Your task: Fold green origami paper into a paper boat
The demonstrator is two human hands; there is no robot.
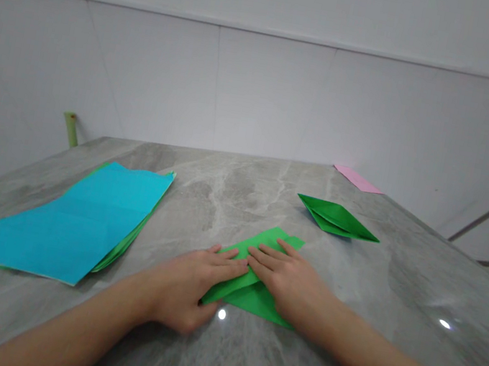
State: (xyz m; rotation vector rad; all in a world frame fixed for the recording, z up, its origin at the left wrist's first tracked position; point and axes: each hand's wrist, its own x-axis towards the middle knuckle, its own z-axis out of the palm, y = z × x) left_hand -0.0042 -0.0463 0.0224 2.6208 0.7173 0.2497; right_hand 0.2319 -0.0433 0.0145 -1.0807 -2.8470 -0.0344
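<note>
A partly folded green paper (269, 241) lies on the grey marble table (233, 193) in front of me. My left hand (189, 283) rests on its left part, fingers stretched flat along a fold. My right hand (289, 276) presses down on its right part, fingers also flat and together, their tips meeting those of the left hand. Both hands hold the sheet down against the table; neither lifts it.
A folded green paper boat shape (337, 219) sits further back on the right. A stack of sheets with a blue one on top (77, 217) lies at the left. A pink sheet (357, 179) lies at the far right edge. A white wall stands behind the table.
</note>
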